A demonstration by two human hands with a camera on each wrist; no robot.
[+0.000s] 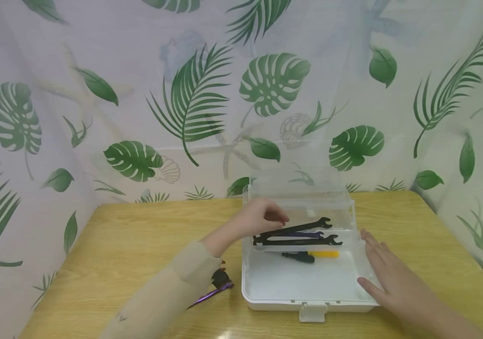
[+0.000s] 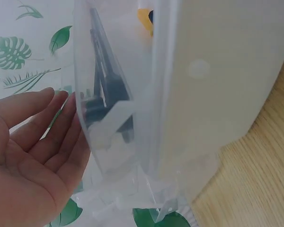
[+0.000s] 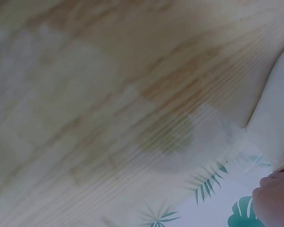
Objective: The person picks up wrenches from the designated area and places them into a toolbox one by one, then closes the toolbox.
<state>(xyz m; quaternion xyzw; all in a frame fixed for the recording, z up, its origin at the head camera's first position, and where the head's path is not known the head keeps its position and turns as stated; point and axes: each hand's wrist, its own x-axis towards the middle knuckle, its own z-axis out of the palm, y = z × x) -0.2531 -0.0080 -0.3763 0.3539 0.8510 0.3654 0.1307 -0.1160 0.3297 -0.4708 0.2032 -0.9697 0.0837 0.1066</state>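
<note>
A white toolbox (image 1: 301, 282) stands open on the table, its clear lid (image 1: 301, 183) tilted up at the back. Black wrenches (image 1: 301, 242) and a slimmer purple wrench lie in its rear tray. Below them, a yellow-and-black tool (image 1: 324, 254), partly hidden by the tray, lies on the box floor. My left hand (image 1: 260, 217) hovers over the tray's left end, fingers loosely bent and holding nothing. In the left wrist view this hand (image 2: 42, 151) is beside the translucent box wall. With straight fingers, my right hand (image 1: 387, 275) rests against the box's right side.
Left of the box, a purple metal tool (image 1: 212, 295) and a small black object (image 1: 220, 278) lie on the wooden table (image 1: 140, 230), partly behind the left sleeve. A white latch (image 1: 312, 312) hangs at the box's front. A leaf-patterned cloth (image 1: 207, 94) hangs behind the table.
</note>
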